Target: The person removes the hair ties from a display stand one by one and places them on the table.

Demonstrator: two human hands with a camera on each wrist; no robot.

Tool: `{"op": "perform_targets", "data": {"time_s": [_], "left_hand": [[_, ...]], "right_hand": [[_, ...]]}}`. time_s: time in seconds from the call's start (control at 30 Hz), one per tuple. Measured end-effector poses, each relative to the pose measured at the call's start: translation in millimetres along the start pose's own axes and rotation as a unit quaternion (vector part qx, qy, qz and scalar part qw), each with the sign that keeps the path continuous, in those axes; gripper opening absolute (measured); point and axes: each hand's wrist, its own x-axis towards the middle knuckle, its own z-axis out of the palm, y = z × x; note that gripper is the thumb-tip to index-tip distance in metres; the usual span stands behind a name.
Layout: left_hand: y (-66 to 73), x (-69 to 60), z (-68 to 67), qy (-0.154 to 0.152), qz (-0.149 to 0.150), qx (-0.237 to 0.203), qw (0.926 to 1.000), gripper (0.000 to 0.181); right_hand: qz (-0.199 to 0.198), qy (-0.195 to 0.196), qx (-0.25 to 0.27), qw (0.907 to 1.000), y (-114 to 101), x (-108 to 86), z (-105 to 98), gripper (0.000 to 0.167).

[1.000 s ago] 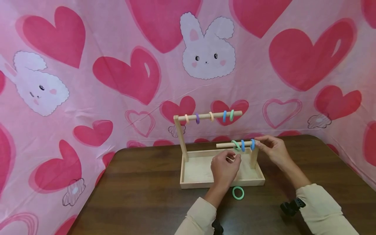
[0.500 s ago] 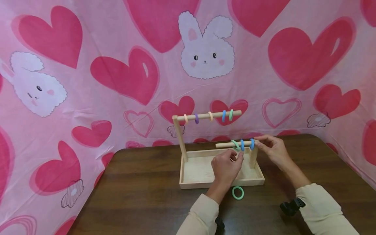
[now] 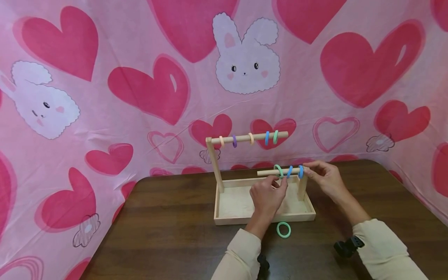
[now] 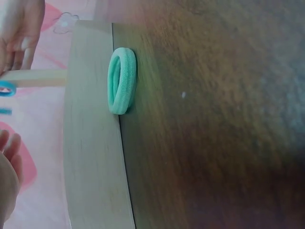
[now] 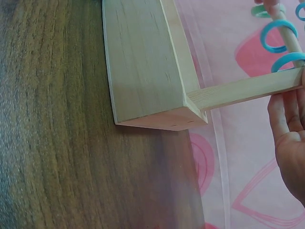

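Head view: five rings (image 3: 234, 141) hang on the upper bar (image 3: 259, 137). Left hand (image 3: 266, 196), obscuring part of the tray (image 3: 231, 222), pinches a green ring (image 3: 281, 170) around the lower bar (image 3: 266, 172). Loose ring (image 4: 127, 83) lies before the tray. Two blue rings (image 3: 289, 171) adjoin; right hand (image 3: 327, 179) grips the post (image 3: 302, 190) top.

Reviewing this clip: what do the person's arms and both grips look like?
Both arms wear cream sleeves, left sleeve and right sleeve. The left grip and right grip are ungloved. A black device is strapped at the right wrist; another black piece shows at the left.
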Motion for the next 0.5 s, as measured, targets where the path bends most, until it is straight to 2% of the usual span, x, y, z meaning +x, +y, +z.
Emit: {"op": "perform_targets", "data": {"time_s": [0.27, 0.5], "left_hand": [[0.6, -0.4, -1.0, -0.003, -0.003, -0.008, 1.0000, 0.011], [0.4, 0.6, -1.6, -0.002, 0.014, -0.036, 0.9993, 0.008]], "right_hand": [[0.001, 0.003, -0.013, 0.9999, 0.8, -0.2, -0.1, 0.015], [-0.003, 0.003, 0.003, 1.0000, 1.0, 1.0, -0.5, 0.016]]}}
